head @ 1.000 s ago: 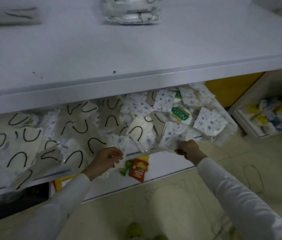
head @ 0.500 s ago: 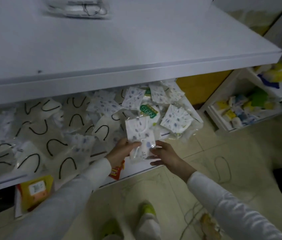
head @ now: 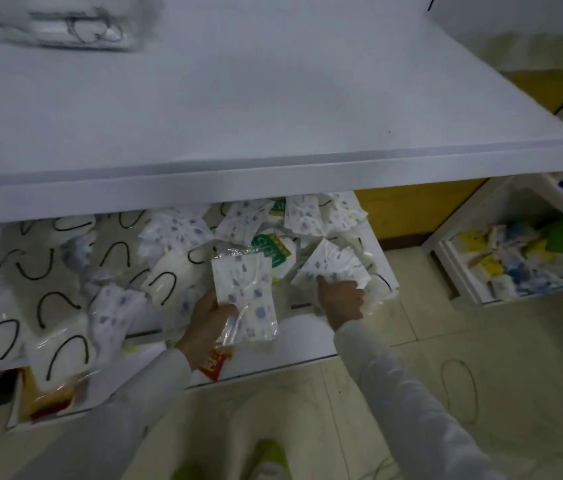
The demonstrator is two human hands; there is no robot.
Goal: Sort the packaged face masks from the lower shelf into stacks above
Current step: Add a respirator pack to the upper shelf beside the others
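The lower shelf (head: 385, 268) is heaped with packaged face masks: white ones with black ear loops (head: 58, 296) on the left, blue-patterned ones (head: 176, 230) in the middle and right. My left hand (head: 204, 320) holds a small bundle of blue-patterned mask packs (head: 243, 289) in clear wrap, lifted just in front of the shelf. My right hand (head: 340, 299) grips another blue-patterned mask pack (head: 333, 265) at the pile's right end. A blurred stack of masks (head: 72, 26) lies on the white top shelf (head: 273, 98), far left.
A green-labelled pack (head: 269, 247) sits among the masks. Red and yellow packets (head: 214, 365) lie on a lower board below. To the right stands a low white rack (head: 515, 258) with mixed colourful packets. Tiled floor and my shoes (head: 266, 459) are underneath.
My right hand has let go of the bundle and moved right onto another patterned pack. My left hand keeps the bundle. The view has shifted right.
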